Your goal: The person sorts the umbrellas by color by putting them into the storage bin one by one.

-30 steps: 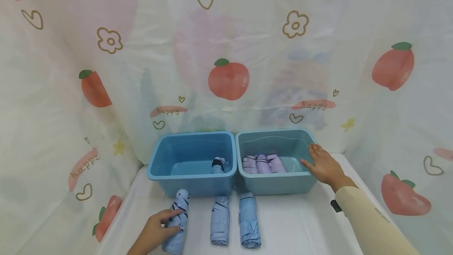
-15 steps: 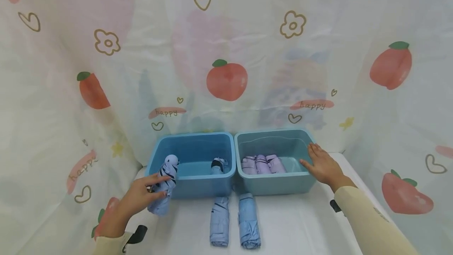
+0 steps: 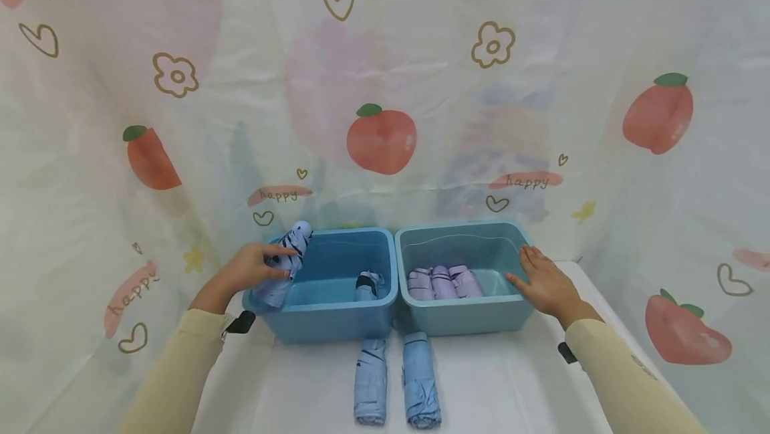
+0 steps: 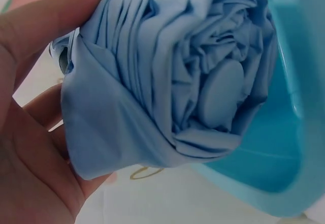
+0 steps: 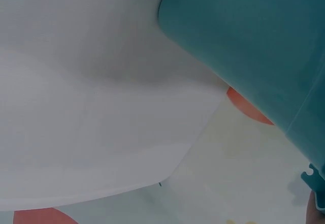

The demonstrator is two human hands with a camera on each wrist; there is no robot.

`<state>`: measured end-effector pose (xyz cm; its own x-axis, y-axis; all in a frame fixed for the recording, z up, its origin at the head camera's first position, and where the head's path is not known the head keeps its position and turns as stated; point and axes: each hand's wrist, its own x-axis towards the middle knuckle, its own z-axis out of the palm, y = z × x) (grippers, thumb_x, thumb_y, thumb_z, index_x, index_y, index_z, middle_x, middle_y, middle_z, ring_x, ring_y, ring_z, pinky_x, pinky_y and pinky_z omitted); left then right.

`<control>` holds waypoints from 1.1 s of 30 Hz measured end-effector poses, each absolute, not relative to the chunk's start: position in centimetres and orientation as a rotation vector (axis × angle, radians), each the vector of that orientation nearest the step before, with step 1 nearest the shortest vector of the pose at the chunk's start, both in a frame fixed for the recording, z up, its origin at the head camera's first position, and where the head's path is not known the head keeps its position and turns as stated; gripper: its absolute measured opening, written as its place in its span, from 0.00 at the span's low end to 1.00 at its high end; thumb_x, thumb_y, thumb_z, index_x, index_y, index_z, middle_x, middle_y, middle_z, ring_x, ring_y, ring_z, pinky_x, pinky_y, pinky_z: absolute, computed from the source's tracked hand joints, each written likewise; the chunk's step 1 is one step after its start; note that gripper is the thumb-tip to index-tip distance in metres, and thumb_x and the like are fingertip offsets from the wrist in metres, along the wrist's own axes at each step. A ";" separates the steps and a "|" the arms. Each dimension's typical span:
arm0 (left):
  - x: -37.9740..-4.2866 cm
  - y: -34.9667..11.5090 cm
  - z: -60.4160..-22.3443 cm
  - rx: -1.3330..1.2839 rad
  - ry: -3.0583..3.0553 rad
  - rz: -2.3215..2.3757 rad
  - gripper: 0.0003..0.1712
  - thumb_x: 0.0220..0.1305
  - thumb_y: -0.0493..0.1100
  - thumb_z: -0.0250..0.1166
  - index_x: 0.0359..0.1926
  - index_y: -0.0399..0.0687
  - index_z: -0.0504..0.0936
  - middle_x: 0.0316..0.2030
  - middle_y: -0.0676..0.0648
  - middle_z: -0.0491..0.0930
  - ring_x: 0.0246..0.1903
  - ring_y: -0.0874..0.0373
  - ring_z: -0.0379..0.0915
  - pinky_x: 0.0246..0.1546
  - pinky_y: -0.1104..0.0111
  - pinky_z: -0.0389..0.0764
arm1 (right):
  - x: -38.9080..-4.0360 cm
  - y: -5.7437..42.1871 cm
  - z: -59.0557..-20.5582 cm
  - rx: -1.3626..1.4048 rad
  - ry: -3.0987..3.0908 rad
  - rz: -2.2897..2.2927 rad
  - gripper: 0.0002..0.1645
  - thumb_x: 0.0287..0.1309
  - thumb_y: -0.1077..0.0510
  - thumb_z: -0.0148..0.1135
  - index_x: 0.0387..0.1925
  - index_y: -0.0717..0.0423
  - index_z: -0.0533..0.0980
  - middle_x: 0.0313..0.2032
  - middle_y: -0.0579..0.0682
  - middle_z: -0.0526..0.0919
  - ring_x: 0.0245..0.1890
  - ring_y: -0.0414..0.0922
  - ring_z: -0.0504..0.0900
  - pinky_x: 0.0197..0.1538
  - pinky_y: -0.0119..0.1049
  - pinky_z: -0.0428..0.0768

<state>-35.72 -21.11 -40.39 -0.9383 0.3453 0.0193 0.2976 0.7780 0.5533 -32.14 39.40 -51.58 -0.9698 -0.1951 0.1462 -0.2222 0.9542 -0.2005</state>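
My left hand (image 3: 248, 268) grips a folded light-blue umbrella (image 3: 296, 239) with dark stripes, its rounded handle end tilted up and away. It overlaps the left rim of the blue bin (image 3: 331, 326). The left wrist view shows the umbrella's rolled fabric end (image 4: 167, 76) close up, thumb and fingers around its side and the bin wall behind it. At the other side, my right hand (image 3: 549, 287) rests with straight fingers on the right rim of the teal bin (image 3: 469, 317). In the right wrist view, that bin's outer wall (image 5: 254, 51) fills the upper right.
Inside the blue bin lies one blue umbrella (image 3: 367, 285) with a black band. Three lilac umbrellas (image 3: 444, 283) lie in the teal bin. Two more blue umbrellas, one paler (image 3: 370, 384) and one brighter (image 3: 421, 380), lie on the white table (image 3: 493, 387) before the bins. A printed curtain (image 3: 385, 39) surrounds everything.
My left hand has lifted the striped umbrella off the table and carried it up and forward to the blue bin's left side. The right hand has stayed on the teal bin's rim.
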 end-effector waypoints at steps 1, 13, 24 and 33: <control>-36.4 -21.0 -40.3 0.521 2.870 0.856 0.26 0.53 0.43 0.75 0.55 0.57 0.84 0.46 0.38 0.82 0.30 0.53 0.71 0.27 0.63 0.75 | -32.1 39.4 -51.5 0.319 -2.983 0.323 0.55 0.69 0.30 0.39 0.71 0.76 0.49 0.72 0.71 0.48 0.72 0.65 0.45 0.69 0.60 0.48; -41.7 -20.1 -43.9 0.575 2.689 0.677 0.25 0.48 0.39 0.77 0.50 0.58 0.87 0.39 0.48 0.79 0.33 0.55 0.67 0.30 0.64 0.72 | -32.2 39.5 -51.6 0.301 -2.993 0.307 0.55 0.68 0.30 0.39 0.71 0.75 0.48 0.72 0.70 0.47 0.72 0.64 0.44 0.69 0.59 0.47; -43.7 -17.7 -46.5 0.449 2.522 0.606 0.23 0.49 0.32 0.74 0.48 0.53 0.88 0.45 0.46 0.76 0.35 0.55 0.68 0.31 0.66 0.75 | -31.9 40.0 -51.6 0.290 -2.995 0.307 0.52 0.70 0.33 0.42 0.71 0.75 0.49 0.72 0.69 0.48 0.72 0.64 0.44 0.69 0.59 0.46; -45.1 -16.4 -49.4 0.302 2.398 0.755 0.24 0.51 0.30 0.72 0.51 0.47 0.86 0.42 0.44 0.77 0.27 0.57 0.72 0.24 0.68 0.75 | -31.9 39.8 -51.8 0.301 -2.979 0.305 0.54 0.69 0.30 0.39 0.71 0.74 0.50 0.72 0.68 0.48 0.73 0.63 0.44 0.70 0.58 0.47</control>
